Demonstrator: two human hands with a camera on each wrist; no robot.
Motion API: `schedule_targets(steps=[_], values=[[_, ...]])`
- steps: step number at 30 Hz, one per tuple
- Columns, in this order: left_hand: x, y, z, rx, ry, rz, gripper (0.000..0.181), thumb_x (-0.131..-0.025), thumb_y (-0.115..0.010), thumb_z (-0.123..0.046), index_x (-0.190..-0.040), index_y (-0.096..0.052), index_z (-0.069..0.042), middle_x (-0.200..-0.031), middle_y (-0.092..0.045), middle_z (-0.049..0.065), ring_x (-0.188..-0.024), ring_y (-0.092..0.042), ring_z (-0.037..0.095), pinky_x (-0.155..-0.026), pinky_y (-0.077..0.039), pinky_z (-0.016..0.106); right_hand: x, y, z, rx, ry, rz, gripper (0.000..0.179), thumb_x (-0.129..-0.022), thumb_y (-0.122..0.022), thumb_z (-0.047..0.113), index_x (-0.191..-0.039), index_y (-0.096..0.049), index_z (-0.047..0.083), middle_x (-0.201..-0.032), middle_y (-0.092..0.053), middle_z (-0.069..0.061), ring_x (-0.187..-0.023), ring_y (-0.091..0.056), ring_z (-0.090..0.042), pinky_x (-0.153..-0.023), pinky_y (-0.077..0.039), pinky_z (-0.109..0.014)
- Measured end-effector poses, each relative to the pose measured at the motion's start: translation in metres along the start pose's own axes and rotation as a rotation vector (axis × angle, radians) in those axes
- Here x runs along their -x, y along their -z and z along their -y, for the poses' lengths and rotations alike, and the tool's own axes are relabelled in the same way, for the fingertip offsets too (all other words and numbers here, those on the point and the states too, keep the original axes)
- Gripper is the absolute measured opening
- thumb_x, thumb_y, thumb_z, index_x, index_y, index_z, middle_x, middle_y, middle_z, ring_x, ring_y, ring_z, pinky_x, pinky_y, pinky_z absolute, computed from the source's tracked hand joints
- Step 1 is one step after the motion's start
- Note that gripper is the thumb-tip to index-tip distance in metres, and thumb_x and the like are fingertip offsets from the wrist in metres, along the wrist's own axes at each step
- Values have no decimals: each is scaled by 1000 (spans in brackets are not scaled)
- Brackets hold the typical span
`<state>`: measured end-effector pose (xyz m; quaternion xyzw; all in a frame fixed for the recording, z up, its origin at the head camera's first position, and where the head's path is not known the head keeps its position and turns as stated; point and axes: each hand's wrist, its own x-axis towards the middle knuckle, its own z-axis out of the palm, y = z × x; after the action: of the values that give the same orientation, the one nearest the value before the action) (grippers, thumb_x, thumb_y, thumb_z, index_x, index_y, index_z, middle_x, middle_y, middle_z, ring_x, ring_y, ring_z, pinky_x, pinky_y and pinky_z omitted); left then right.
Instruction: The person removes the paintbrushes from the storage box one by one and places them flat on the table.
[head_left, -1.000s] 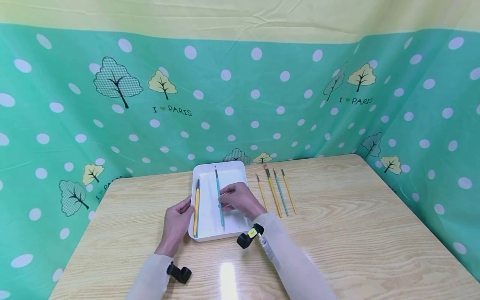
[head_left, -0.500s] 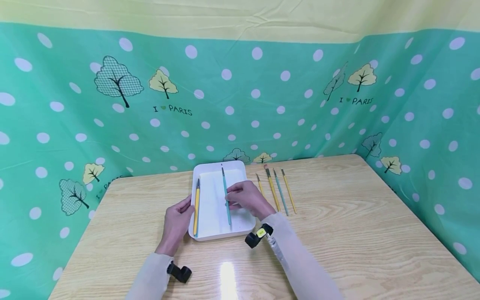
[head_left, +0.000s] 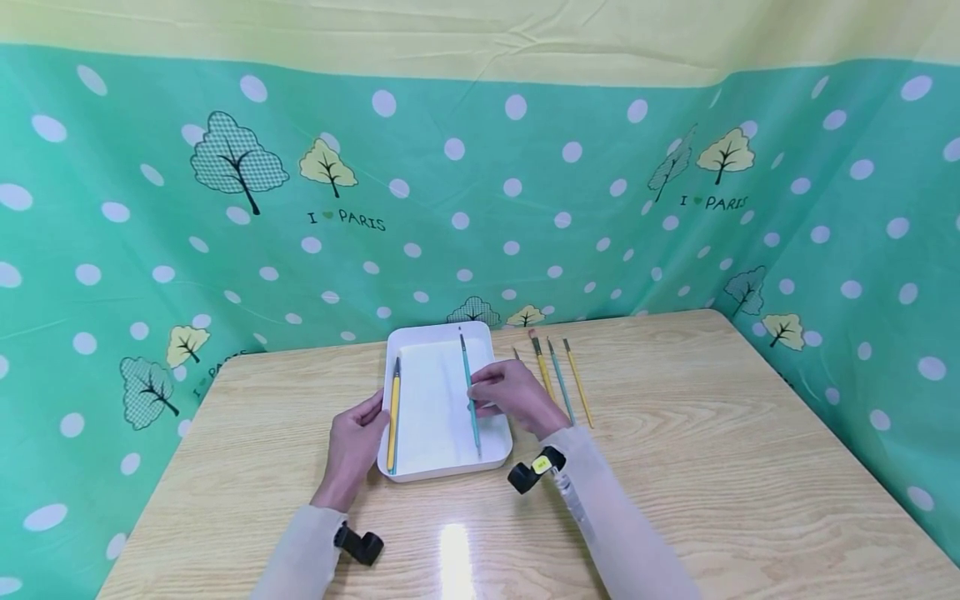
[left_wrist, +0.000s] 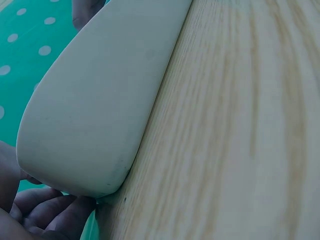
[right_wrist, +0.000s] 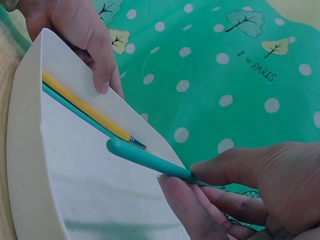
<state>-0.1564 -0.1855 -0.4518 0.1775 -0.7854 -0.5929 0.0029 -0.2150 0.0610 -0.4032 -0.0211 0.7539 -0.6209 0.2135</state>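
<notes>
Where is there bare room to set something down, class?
Free: the tabletop left of the left hand, and the stretch right of the loose brushes. Crowded: just right of the white tray, where those brushes lie near the right hand.

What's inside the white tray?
In the tray, a yellow brush and a teal brush lie along its left side. The right hand, pinching another teal brush, hides part of the right side.

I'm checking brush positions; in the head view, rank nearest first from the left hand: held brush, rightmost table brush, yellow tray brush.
1. Yellow tray brush: inside, left edge.
2. Held brush: right hand, over tray.
3. Rightmost table brush: right of tray.
</notes>
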Motion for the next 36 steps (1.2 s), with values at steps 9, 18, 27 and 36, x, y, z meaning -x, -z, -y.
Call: schedule_targets(steps=[9, 18, 27, 36], values=[[0, 0, 0, 0, 5, -2, 49, -103, -53, -19, -151, -47, -14, -158, -48, 12, -147, -45, 27, -121, -42, 41, 5, 12, -1, -12, -5, -16, 30, -96, -68, 5, -124, -65, -2, -113, -70, -18, -92, -72, -22, -84, -66, -32], [0, -1, 1, -1, 2, -10, 48, -103, -53, -18, -151, -48, -15, -156, -50, 12, -145, -48, 27, -119, -45, 41, 9, 26, -1, 4, -2, -37, 33, -95, -69, 6, -126, -65, -3, -115, -69, -18, -92, -73, -21, -83, -66, -32], [1, 0, 0, 4, -8, -9, 49, -103, -53, -18, -151, -47, -16, -158, -47, 10, -148, -45, 26, -121, -43, 41, 9, 41, -3, 29, 3, -61, 32, -96, -68, 5, -126, -65, -3, -116, -70, -18, -93, -72, -21, -83, -67, -34], [2, -1, 0, -4, 2, 0, 48, -104, -52, -19, -152, -46, -17, -159, -46, 10, -148, -44, 27, -121, -42, 41, 13, 63, -8, 20, 5, -64, 33, -97, -66, 6, -129, -64, -3, -120, -68, -19, -95, -69, -20, -83, -66, -31]])
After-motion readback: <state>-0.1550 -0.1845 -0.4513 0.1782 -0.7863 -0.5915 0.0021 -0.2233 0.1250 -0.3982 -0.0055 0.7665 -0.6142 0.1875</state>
